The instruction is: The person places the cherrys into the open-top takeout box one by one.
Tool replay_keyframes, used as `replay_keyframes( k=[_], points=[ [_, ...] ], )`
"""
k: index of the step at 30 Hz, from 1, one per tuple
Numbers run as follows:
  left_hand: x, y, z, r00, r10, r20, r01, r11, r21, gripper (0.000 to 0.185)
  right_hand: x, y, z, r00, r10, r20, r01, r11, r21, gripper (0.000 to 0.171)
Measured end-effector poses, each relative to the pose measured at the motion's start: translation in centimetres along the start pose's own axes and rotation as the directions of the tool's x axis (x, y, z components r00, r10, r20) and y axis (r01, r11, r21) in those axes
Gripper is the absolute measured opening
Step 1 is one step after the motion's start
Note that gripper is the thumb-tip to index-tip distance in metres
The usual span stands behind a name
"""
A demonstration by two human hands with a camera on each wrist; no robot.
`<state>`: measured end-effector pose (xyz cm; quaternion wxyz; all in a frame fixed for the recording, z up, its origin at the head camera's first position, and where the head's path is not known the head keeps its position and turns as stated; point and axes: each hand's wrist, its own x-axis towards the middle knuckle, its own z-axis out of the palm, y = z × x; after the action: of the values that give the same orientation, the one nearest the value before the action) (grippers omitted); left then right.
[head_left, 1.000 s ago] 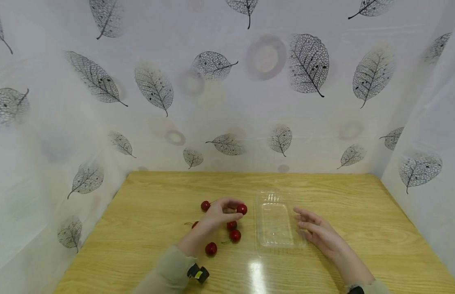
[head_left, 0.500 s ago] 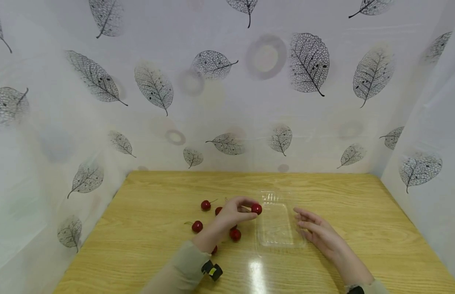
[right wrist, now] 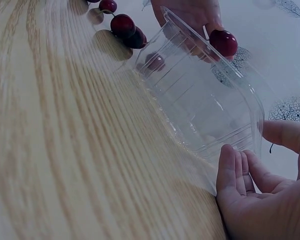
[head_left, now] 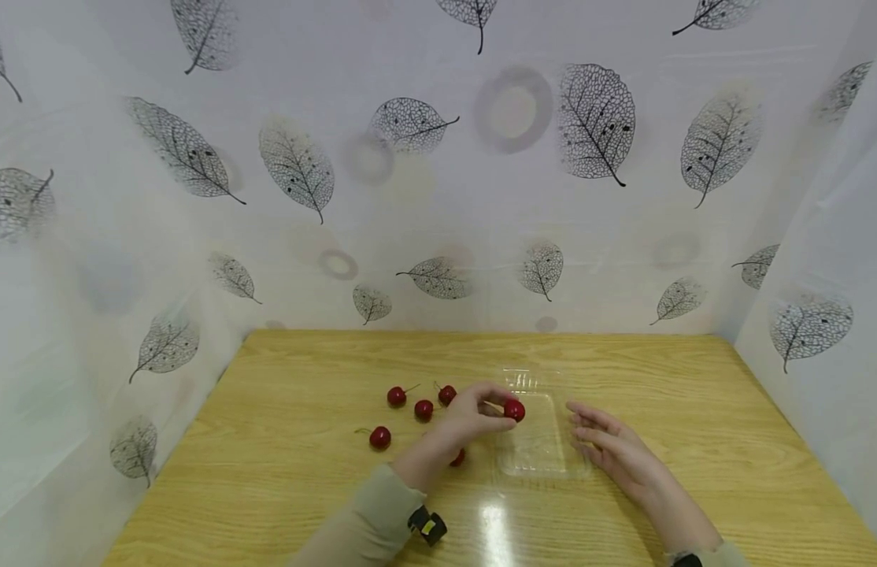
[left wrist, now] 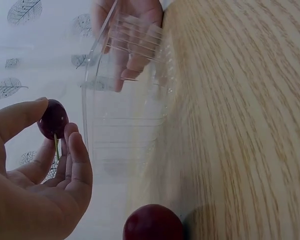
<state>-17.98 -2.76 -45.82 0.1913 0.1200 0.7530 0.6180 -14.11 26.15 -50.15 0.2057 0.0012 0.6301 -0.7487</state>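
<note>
My left hand pinches a dark red cherry between thumb and fingertips, over the left part of a clear plastic container. In the left wrist view the held cherry has a thin green stem pointing down between the fingers. The container's rim stands between both hands, and no cherry shows lying inside it. My right hand rests at the container's right end with relaxed fingers. From the right wrist, its fingertips meet the end wall and the thumb lies by the rim.
Left of the container, several loose cherries lie on the wooden table, among them one cherry farthest left and another cherry behind it. A cherry is partly covered by the left forearm. Leaf-patterned sheeting encloses the back and sides.
My left hand has carried the cherry rightward, from left of the container to over its left part. The left forearm uncovers cherries behind it and covers nearer ones. The right hand stays put.
</note>
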Motion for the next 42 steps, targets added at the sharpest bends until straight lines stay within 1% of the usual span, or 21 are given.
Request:
replay_keyframes(
  k=[3, 6, 9, 14, 16, 18, 21, 28, 31, 33, 38, 42],
  points=[
    [0.0, 0.0, 0.3, 1.0, 0.027, -0.007, -0.026, 0.999, 0.028, 0.033, 0.0, 0.0, 0.1, 1.0, 0.001, -0.005, -0.001, 1.0, 0.007, 0.042],
    [0.0, 0.1, 0.5, 0.999, 0.03, -0.012, -0.029, 0.998, 0.058, 0.032, 0.0, 0.0, 0.1, 1.0, -0.002, -0.008, 0.002, 1.0, 0.015, 0.039],
    [0.1, 0.1, 0.6, 1.0, 0.027, -0.01, -0.026, 0.997, 0.076, 0.032, -0.1, 0.0, 0.2, 1.0, -0.004, -0.014, 0.004, 1.0, 0.016, 0.039],
    [0.2, 0.1, 1.0, 0.999, 0.051, 0.007, -0.052, 0.99, 0.133, 0.035, 0.0, 0.0, 0.2, 1.0, 0.005, -0.021, -0.004, 1.0, 0.006, 0.043],
    [0.1, 0.2, 1.1, 0.997, 0.072, 0.017, -0.074, 0.984, 0.162, 0.036, 0.0, 0.0, 0.2, 1.0, 0.008, -0.022, -0.008, 1.0, -0.001, 0.047],
    [0.0, 0.2, 1.2, 0.997, 0.079, 0.025, -0.083, 0.978, 0.192, 0.037, 0.0, 0.1, 0.1, 1.0, 0.01, -0.017, -0.01, 1.0, -0.01, 0.051],
    [0.0, 0.2, 1.4, 0.994, 0.102, 0.034, -0.108, 0.964, 0.243, 0.037, -0.1, 0.1, 0.1, 1.0, 0.009, -0.01, -0.009, 1.0, -0.024, 0.056],
    [0.1, -0.3, 1.6, 0.989, 0.141, 0.043, -0.148, 0.928, 0.341, 0.036, -0.1, 0.0, 0.1, 1.0, 0.011, -0.012, -0.011, 1.0, -0.026, 0.058],
    [0.1, -0.3, 1.6, 0.988, 0.146, 0.045, -0.153, 0.922, 0.356, 0.036, -0.1, -0.1, 0.2, 0.999, 0.022, -0.026, -0.023, 1.0, -0.02, 0.058],
    [0.1, -0.3, 1.7, 0.989, 0.141, 0.046, -0.148, 0.922, 0.357, 0.035, -0.1, -0.1, 0.2, 0.999, 0.031, -0.033, -0.032, 0.999, -0.019, 0.06],
    [0.0, -0.2, 1.7, 0.991, 0.126, 0.05, -0.135, 0.923, 0.361, 0.035, -0.1, -0.2, 0.2, 0.999, 0.04, -0.033, -0.04, 0.999, -0.023, 0.064],
    [-0.1, -0.1, 1.6, 0.99, 0.126, 0.056, -0.138, 0.916, 0.376, 0.035, -0.1, -0.2, 0.2, 0.999, 0.038, -0.034, -0.039, 0.999, -0.017, 0.063]
  ],
)
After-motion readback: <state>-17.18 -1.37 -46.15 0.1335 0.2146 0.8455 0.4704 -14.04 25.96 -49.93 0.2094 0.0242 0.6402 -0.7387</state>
